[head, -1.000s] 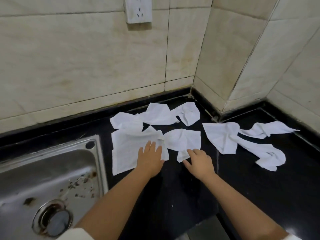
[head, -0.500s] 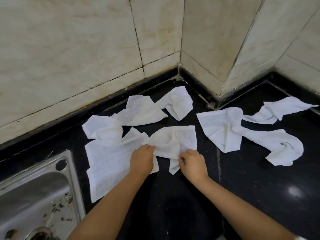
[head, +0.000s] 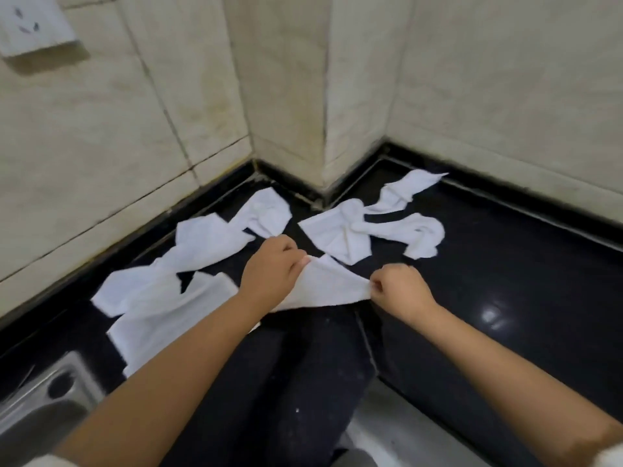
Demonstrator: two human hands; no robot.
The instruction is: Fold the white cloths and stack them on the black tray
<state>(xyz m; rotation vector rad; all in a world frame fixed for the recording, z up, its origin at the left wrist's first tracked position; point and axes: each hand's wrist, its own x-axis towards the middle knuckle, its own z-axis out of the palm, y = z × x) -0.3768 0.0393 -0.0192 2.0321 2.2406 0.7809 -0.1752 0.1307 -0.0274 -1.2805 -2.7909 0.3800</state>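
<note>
One white cloth [head: 332, 286] is pinched taut between the left hand [head: 269, 269] and right hand [head: 399, 291], just above the black desk [head: 505, 298]. The remaining cloths [head: 215, 241] lie crumpled beyond it, toward the wall corner [head: 323, 129]; nothing is seen folded, and no tray is visible.

Whole shot's kinda motion-blurred, so cloth texture is mush. The left forearm [head: 188, 352] covers the near part of the held cloth [head: 332, 284] and a chunk of the big cloth [head: 158, 318] on the left. Fingertips of the left hand [head: 271, 269] and right hand [head: 399, 289] are curled under, can't see them. The sink [head: 43, 402] is chopped off at the lower left edge, and the wall socket [head: 32, 25] is cut at the upper left corner.
</note>
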